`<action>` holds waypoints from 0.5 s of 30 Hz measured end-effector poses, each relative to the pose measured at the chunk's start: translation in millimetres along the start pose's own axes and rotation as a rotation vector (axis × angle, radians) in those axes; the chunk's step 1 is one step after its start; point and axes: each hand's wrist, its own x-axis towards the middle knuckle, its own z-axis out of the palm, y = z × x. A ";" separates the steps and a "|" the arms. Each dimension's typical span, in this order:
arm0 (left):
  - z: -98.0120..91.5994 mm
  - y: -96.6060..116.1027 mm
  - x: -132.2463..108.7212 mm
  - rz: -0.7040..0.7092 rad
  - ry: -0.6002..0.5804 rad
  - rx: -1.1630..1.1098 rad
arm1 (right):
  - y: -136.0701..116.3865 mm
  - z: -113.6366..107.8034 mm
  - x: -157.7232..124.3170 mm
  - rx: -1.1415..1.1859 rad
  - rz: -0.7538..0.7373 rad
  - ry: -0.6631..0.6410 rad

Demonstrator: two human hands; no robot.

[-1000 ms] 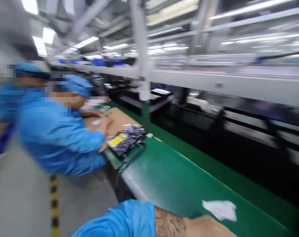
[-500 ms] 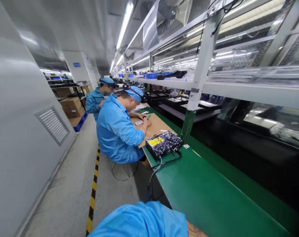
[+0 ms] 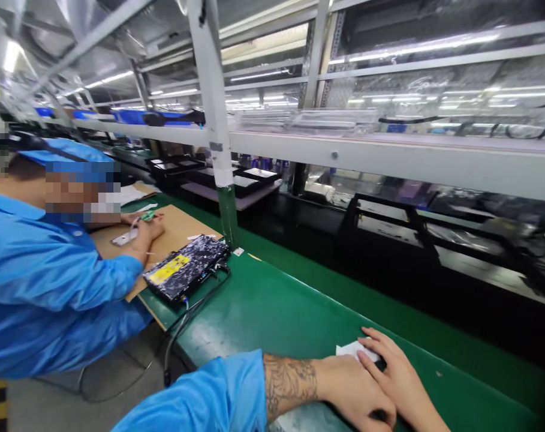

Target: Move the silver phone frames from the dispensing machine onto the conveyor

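from the head view, two bare hands meet over the green bench [image 3: 263,312]. the left grip [image 3: 360,387], below a tattooed forearm [image 3: 292,381] and blue sleeve [image 3: 222,393], has its fingers bent inward; the right grip [image 3: 400,375] lies against it, coming in from the lower right. a white sheet [image 3: 345,348] lies low on the bench, partly under the right fingers, and something dark peeks out between them. whether either grip is clamped on anything, i can't tell from here. well off to the left, a speckled black box [image 3: 200,259] with a yellow label [image 3: 169,270] sits at the edge of some brown cardboard [image 3: 182,221], cables trailing off the bench. beside it a co-worker in blue [image 3: 60,264] bends over, hands around a small green thing [image 3: 147,215]
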 end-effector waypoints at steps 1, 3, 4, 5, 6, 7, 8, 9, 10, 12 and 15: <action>-0.1 0.7 -0.2 0.006 -0.024 0.002 | -1.2 -0.1 -0.6 0.006 0.022 -0.001; 0.1 3.3 0.4 0.003 -0.057 -0.001 | -4.6 0.0 -0.2 0.029 0.056 0.000; 0.5 4.5 1.0 -0.013 -0.066 -0.001 | -6.0 -0.2 0.1 0.047 0.069 -0.003; 1.0 5.4 1.6 -0.034 -0.069 0.002 | -7.0 -0.7 0.4 0.066 0.078 -0.009; 1.5 5.9 2.3 -0.054 -0.068 0.007 | -7.3 -1.3 0.5 0.083 0.085 -0.014; 2.1 6.0 3.2 -0.067 -0.069 0.010 | -7.2 -2.0 0.4 0.096 0.089 -0.020; 2.6 5.7 4.3 -0.075 -0.074 0.011 | -6.6 -2.6 0.1 0.101 0.090 -0.022; 3.0 5.3 5.7 -0.076 -0.090 0.005 | -5.6 -3.1 -0.3 0.101 0.086 -0.018; 3.2 4.6 7.4 -0.070 -0.113 -0.008 | -4.0 -3.3 -0.9 0.097 0.078 -0.012; 2.4 2.8 11.3 -0.040 -0.163 -0.051 | 1.1 -2.6 -2.2 0.084 0.053 0.002; -2.9 -1.6 16.7 0.030 -0.242 -0.119 | 15.2 3.2 -3.3 0.065 0.003 -0.004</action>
